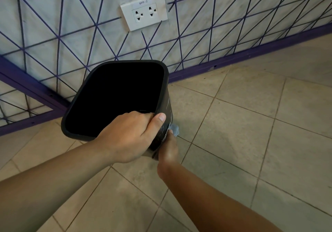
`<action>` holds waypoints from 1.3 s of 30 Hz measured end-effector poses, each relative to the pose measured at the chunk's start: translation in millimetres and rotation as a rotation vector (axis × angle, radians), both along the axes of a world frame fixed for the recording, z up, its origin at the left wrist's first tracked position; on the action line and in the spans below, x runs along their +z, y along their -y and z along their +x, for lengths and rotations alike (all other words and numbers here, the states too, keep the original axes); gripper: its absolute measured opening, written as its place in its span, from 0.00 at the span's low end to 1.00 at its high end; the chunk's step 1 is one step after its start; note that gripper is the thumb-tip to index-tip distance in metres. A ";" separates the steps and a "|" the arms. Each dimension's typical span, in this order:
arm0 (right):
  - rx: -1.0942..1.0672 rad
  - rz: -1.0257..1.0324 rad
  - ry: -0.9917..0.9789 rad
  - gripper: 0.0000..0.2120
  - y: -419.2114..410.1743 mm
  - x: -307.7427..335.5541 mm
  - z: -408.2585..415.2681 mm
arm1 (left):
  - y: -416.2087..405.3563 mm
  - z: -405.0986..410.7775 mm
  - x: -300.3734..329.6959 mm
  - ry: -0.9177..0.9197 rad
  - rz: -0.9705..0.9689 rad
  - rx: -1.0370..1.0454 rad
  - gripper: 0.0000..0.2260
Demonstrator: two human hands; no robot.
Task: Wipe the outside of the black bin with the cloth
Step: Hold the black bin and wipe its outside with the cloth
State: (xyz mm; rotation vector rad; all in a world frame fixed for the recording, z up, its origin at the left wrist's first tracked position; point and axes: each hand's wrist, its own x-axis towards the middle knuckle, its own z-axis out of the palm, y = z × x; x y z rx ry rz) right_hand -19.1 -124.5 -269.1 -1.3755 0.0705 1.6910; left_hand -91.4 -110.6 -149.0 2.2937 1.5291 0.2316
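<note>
The black bin is held off the floor, tilted, its open mouth facing me. My left hand grips its near right rim, fingers inside and thumb outside on the wall. Below it, my right hand holds a small grey-blue cloth against the bin's right outer wall, which shows pale smears. Only a corner of the cloth sticks out past my fingers; the rest lies hidden between hand and bin.
A white wall with purple crossing lines and a purple baseboard stands right behind the bin. A double wall socket sits above it. Beige floor tiles stretch to the right and toward me.
</note>
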 end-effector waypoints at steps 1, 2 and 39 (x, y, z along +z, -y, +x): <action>0.002 -0.002 -0.013 0.26 -0.4 0.5 0.7 | 0.0 0.4 0.1 -0.004 0.000 -0.002 0.24; 0.005 -0.003 -0.027 0.26 0.1 2.2 -0.2 | -0.3 0.1 0.0 -0.003 0.000 -0.001 0.24; -0.041 0.311 0.308 0.26 -8.0 47.6 -1.3 | -11.3 2.0 -1.7 0.061 -0.093 0.151 0.26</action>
